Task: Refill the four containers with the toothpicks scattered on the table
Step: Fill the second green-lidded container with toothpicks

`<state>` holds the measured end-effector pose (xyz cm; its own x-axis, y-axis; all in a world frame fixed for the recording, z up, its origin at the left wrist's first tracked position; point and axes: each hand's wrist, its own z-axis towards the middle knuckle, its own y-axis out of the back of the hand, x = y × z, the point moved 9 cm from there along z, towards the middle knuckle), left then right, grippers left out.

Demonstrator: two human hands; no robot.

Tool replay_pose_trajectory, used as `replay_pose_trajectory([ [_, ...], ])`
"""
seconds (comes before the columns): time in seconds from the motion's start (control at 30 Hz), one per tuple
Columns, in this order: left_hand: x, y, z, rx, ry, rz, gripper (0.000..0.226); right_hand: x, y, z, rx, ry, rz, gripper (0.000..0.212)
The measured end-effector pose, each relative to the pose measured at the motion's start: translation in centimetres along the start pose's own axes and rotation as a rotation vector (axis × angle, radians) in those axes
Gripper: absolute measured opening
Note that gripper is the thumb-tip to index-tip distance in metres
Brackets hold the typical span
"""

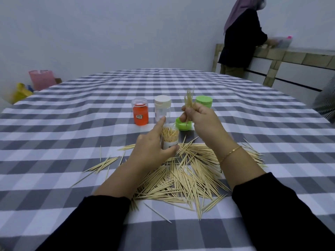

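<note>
My left hand (154, 147) grips an open clear container (170, 136) that stands on the cloth, nearly full of toothpicks, with the index finger stretched over its rim. My right hand (201, 118) pinches a small upright bunch of toothpicks (189, 100) just right of and above that container. A large heap of scattered toothpicks (183, 174) lies between my forearms. Behind stand an orange container (140, 112) with a clear lid, a white-lidded container (162, 107) and a green-lidded container (204, 102). A loose green lid (182, 125) lies beside my right hand.
The table carries a grey and white checked cloth (72, 124). A person (241, 33) stands at a tiled counter (293, 57) at the back right. Pink and yellow bags (40, 79) sit on the floor at the far left.
</note>
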<state>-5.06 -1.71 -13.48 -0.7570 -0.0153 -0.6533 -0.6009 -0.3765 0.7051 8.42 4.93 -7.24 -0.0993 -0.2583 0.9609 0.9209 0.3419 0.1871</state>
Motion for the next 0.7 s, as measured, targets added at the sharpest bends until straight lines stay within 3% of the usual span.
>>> replay_pose_trajectory([
  [0.23,-0.1,0.0,-0.3,0.013,0.017,-0.043,0.102,-0.7,-2.4,0.1,-0.011,-0.048,0.342,0.018],
  [0.43,-0.6,0.3,-0.4,0.006,0.000,-0.110,0.106,-2.3,-5.1,-0.5,0.130,-0.138,0.421,0.018],
  [0.7,-2.0,2.4,-0.5,-0.155,-0.079,-0.212,0.070,-2.9,-5.3,-0.8,0.180,-0.127,0.290,0.019],
])
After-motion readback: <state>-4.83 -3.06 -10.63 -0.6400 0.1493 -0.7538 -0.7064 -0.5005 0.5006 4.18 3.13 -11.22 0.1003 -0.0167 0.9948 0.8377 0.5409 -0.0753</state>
